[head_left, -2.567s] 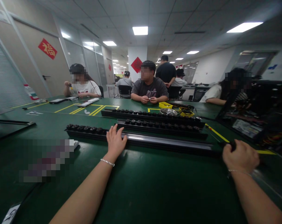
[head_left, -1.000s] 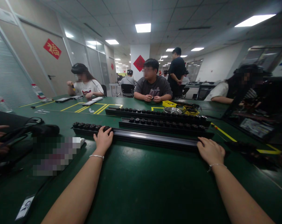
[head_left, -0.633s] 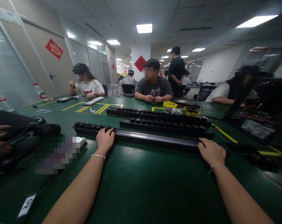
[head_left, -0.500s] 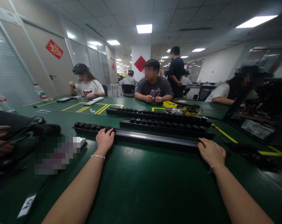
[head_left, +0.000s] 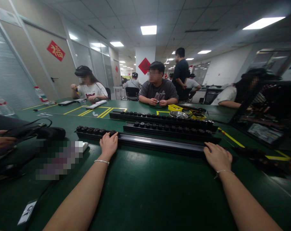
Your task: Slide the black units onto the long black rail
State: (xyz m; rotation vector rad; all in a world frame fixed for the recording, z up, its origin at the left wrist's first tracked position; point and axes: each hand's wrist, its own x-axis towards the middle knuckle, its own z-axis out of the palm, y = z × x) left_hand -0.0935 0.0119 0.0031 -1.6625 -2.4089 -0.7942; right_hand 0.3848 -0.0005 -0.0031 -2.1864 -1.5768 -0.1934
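A long black rail [head_left: 157,142] lies across the green table, with several small black parts [head_left: 96,131] seated along its left end. My left hand [head_left: 109,145] is at the rail's left part, its fingers closed on a black part [head_left: 113,132]. At the rail's right end rests my right hand [head_left: 218,156], fingers bent over the end. Behind it lie two more rails, a middle one [head_left: 159,130] and a far one [head_left: 145,117], both carrying rows of black parts.
A yellow bin [head_left: 175,107] and a metal dish [head_left: 178,114] sit behind the rails. At left are black straps [head_left: 49,133], a blurred-out device and another person's hands [head_left: 1,141]. A black frame [head_left: 263,112] stands at right. Several people sit around.
The other person's hands and the black straps at the left edge have shifted slightly. My hands stay in place on the rail.
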